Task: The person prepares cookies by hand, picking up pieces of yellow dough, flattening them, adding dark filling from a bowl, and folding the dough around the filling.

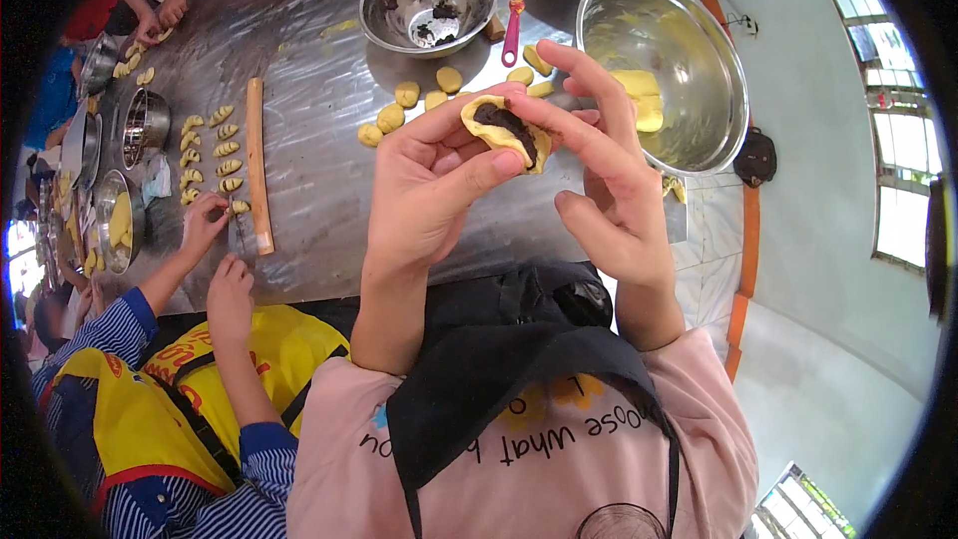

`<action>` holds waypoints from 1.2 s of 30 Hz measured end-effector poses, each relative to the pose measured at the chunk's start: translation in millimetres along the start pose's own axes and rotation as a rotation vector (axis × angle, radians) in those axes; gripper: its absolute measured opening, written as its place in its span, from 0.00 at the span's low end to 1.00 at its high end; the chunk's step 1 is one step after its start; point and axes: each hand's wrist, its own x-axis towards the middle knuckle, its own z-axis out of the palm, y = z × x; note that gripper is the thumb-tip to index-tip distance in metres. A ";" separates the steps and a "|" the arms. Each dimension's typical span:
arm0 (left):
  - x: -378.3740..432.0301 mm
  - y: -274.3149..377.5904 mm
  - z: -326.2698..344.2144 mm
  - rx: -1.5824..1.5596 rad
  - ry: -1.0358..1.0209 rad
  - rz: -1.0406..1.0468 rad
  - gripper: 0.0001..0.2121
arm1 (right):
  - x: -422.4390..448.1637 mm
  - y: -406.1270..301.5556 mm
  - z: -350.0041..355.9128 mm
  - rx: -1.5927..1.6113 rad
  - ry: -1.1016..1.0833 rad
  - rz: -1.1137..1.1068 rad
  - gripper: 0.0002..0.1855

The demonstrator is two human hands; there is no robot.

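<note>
My left hand (419, 187) pinches a piece of yellow dough (490, 136) between thumb and fingers. The dough is partly folded around a dark brown paste filling (503, 120), which still shows through the gap. From the other side my right hand (621, 187) reaches in, its index finger against the dough's upper edge. The right thumb and other fingers are spread apart, away from the dough. Just beyond my hands, several yellow dough balls (391, 118) lie on the steel table (322, 165).
A steel bowl (426, 7) has dark paste remnants. The larger bowl (662, 75) at right contains yellow dough (638, 101). A pink spoon (513, 30) lies between them. To the left are a rolling pin (258, 165), rows of striped dough pieces (227, 150) and a co-worker's hands (202, 224).
</note>
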 end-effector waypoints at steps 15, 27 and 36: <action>-0.1 2.6 1.5 0.099 0.042 -0.001 0.20 | 3.3 3.8 0.8 -0.492 0.057 -0.126 0.33; -0.5 3.8 3.5 -0.005 0.040 -0.040 0.19 | 3.5 13.3 -3.5 -1.199 0.321 -0.438 0.25; -1.5 7.2 6.0 0.006 0.028 -0.041 0.20 | 7.1 -3.8 -18.4 -0.750 0.159 -0.223 0.22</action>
